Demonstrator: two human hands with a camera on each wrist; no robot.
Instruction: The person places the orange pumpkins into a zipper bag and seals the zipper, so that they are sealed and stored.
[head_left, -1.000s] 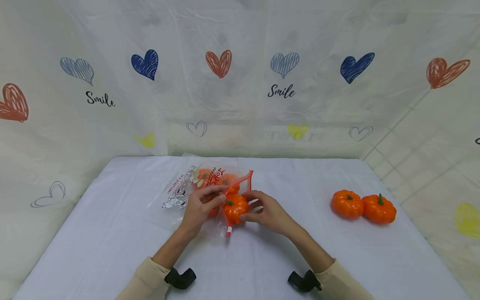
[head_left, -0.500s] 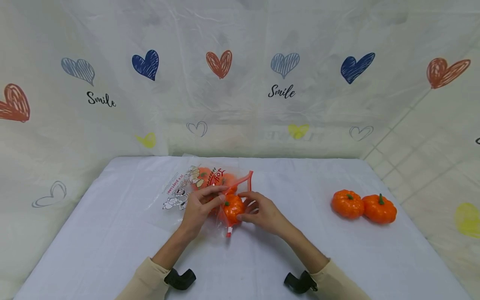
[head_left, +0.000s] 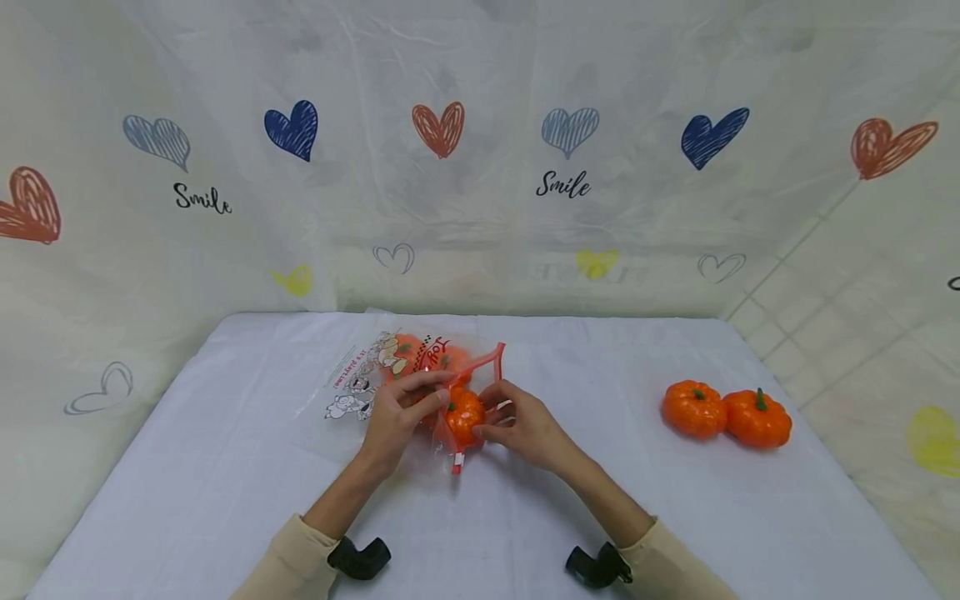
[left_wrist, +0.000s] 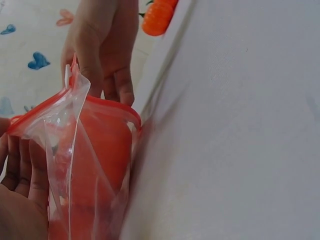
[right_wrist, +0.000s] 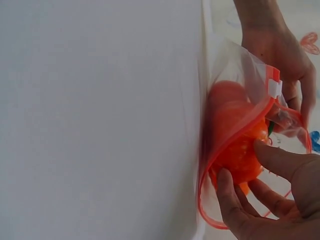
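Observation:
A clear zip bag [head_left: 352,385] with a red-edged mouth and printed cartoon figures lies on the table. Several orange toy pumpkins show through its plastic. My left hand [head_left: 396,415] pinches the upper edge of the mouth between thumb and fingers, holding it apart. With thumb and fingertips, my right hand [head_left: 527,427] grips an orange toy pumpkin [right_wrist: 242,157] that sits within the bag's mouth, its green stem facing the left hand. A white slider [right_wrist: 274,88] is on one end of the red zip [right_wrist: 235,129].
Two more toy pumpkins, one left [head_left: 695,408] and one right [head_left: 759,418], sit side by side on the right of the white-covered table [head_left: 615,367]. Behind it hangs a pale curtain [head_left: 480,200] printed with hearts.
My right hand has moved a little left, taking the pumpkin further into the bag's mouth. My left hand has stayed at the bag's edge.

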